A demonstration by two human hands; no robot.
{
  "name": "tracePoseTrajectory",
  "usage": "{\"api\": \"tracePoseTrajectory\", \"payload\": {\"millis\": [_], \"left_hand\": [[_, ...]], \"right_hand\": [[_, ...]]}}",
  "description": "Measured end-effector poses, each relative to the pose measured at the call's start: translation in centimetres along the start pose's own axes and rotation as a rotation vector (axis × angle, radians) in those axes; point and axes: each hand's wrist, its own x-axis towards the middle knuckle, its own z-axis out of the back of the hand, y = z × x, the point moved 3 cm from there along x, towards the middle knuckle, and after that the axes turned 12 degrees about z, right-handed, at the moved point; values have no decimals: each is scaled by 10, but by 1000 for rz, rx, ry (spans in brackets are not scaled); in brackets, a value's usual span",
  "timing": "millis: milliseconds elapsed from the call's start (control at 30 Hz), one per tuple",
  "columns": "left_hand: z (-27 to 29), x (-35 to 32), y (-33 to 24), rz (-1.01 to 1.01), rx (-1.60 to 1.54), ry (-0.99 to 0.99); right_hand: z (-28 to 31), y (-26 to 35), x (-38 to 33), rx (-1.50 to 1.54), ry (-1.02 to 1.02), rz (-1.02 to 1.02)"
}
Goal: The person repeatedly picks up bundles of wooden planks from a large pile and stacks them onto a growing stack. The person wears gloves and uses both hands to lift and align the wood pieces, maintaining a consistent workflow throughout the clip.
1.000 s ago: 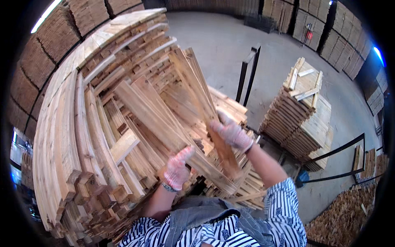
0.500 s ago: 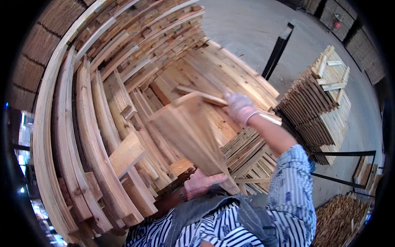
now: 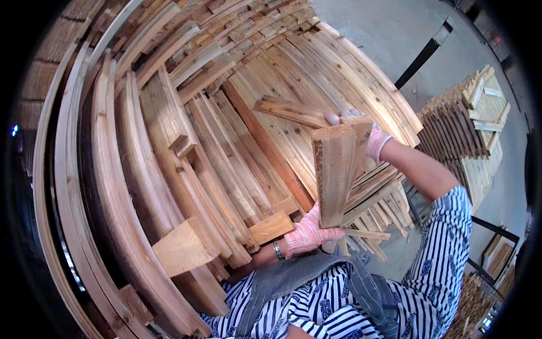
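Two wooden boards stand up in front of me, close together, with their ends toward me. My left hand, in a pinkish-white knit glove, is closed around their lower end. Behind their upper end is my right hand, gloved too and partly hidden by the boards. Its fingertips show past the boards, closed at the near end of a short wooden strip. That strip points away to the left, over the planks. A small wood block lies just left of my left hand.
Long planks run along the left, with a cut block on them. A flat layer of planks lies ahead, by a high stack of wood ends. Slatted panels and a black metal post stand to the right.
The boards have swung from a leftward slant to more upright. My right hand has come behind their upper end, and the strip has shifted with it. The view has turned slightly.
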Motion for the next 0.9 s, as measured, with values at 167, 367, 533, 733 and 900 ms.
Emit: {"api": "tracePoseTrajectory", "payload": {"millis": [167,367,533,733,900], "left_hand": [[1,7,5,75,-60,40],[0,15,15,-29,-95,81],[5,21,17,-9,-68,71],[18,31,24,-16,-158,-35],[16,45,14,-36,-121,-20]], "right_hand": [[19,-20,49,-180,-46,175],[58,-25,177,-430,-209,409],[29,-78,282,-261,-246,344],[28,-50,314,-179,-219,241],[43,-107,294,-259,-285,326]]}}
